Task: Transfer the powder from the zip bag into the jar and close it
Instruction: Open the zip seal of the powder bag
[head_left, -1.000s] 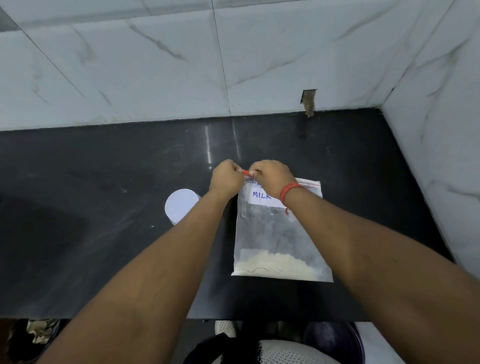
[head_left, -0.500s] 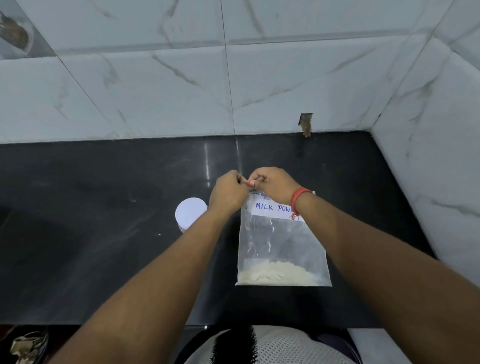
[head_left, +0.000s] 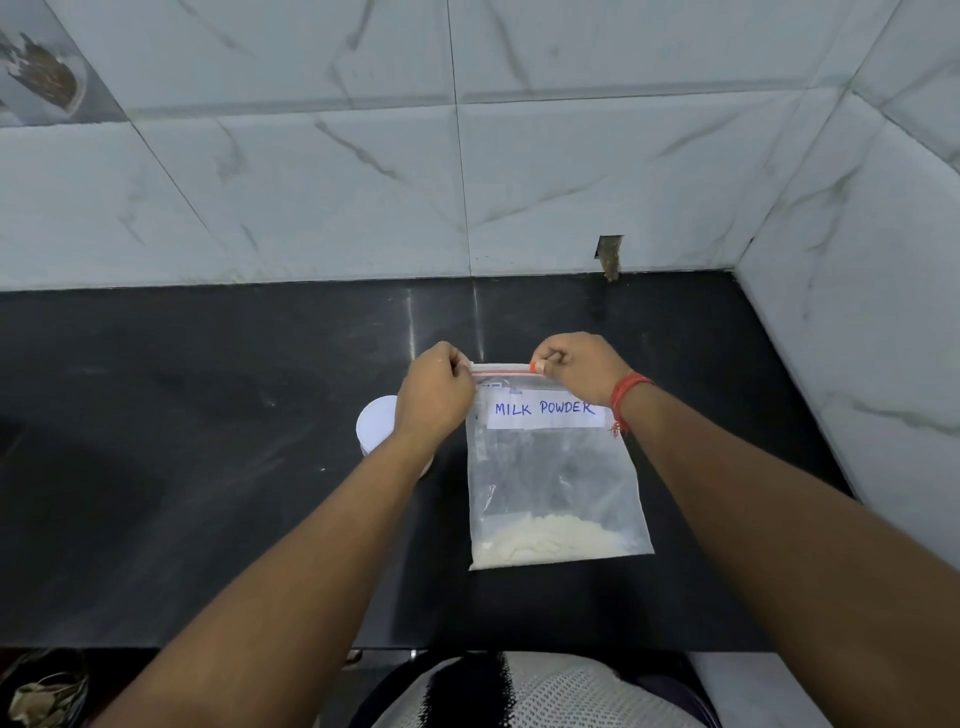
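Powder (head_left: 550, 540) lies in a shallow heap along the bottom of one clear zip bag (head_left: 550, 478), which lies on the black bench (head_left: 208, 415) with its red zip strip (head_left: 501, 368) at the far edge and its powder end nearest the person. A white label reading MILK POWDER sits just below the strip.

Both hands are at the bag's top. The left hand (head_left: 436, 397) is curled, pinching the strip's left corner between thumb and fingers. The right hand (head_left: 576, 366), with a red thread at its wrist, pinches the strip partway along, right of the left hand. Whether the seal between them is parted cannot be told.

One jar (head_left: 375, 421) with a white lid stands just left of the bag, partly hidden behind the left wrist; the lid appears to be on.

Handling, as a judgement: the bag is thin, limp film and light, with only a small load at the bottom. It will sag and fold wherever it is not held, and the film looks smooth enough to slip from a loose pinch. The best hold is on the stiffer zip strip, one hand on each lip to pull it apart. For pouring, one top corner and a lower corner would let the mouth form a spout. The powder is fine and loose, likely to cling to the film and puff or spill if tipped fast over the jar's mouth.

Count: one bag, one jar, one label, two hands.
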